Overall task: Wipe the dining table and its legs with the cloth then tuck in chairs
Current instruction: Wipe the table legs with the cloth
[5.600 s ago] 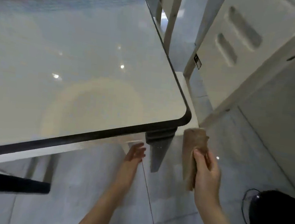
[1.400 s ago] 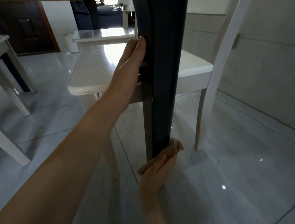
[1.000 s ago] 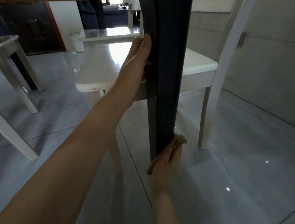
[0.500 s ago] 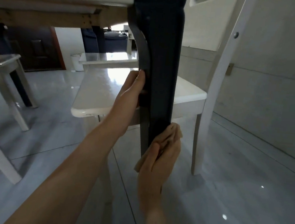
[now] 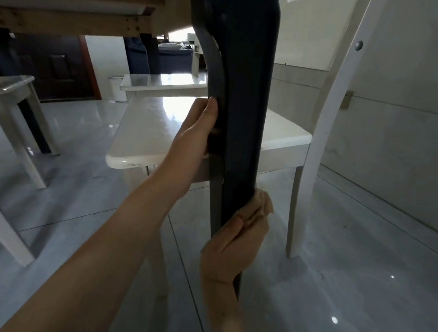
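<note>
Now higher up table leg, cloth, right hand

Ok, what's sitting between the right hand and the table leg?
The tan cloth: the right hand holds it against the table leg. The head view shows it bunched just beyond the fingertips.
</note>
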`<move>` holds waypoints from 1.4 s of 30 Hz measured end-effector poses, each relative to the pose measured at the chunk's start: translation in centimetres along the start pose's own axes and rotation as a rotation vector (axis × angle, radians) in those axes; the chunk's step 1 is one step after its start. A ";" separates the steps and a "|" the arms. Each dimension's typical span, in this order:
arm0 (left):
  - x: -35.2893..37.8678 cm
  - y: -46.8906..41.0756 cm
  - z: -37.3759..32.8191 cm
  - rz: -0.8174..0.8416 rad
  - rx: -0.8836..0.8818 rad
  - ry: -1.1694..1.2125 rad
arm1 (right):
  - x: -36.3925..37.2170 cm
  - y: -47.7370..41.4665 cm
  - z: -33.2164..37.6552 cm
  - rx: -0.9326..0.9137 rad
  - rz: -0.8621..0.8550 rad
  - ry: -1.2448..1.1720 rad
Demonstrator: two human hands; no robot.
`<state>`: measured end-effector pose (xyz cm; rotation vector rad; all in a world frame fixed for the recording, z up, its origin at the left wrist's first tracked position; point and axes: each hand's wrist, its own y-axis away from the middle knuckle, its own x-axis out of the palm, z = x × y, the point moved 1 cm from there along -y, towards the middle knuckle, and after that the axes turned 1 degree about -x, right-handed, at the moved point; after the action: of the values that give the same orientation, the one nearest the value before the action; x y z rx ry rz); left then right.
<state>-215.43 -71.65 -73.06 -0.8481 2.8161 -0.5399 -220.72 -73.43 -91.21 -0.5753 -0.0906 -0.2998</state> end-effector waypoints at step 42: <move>0.1 1.7 -3.1 -0.019 -0.191 0.095 | -6.1 -5.8 11.7 0.922 0.215 -0.211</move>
<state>-217.16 -69.50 -70.85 -0.9068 2.9855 -0.3252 -228.32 -70.07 -79.40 0.3028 -0.3456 0.0320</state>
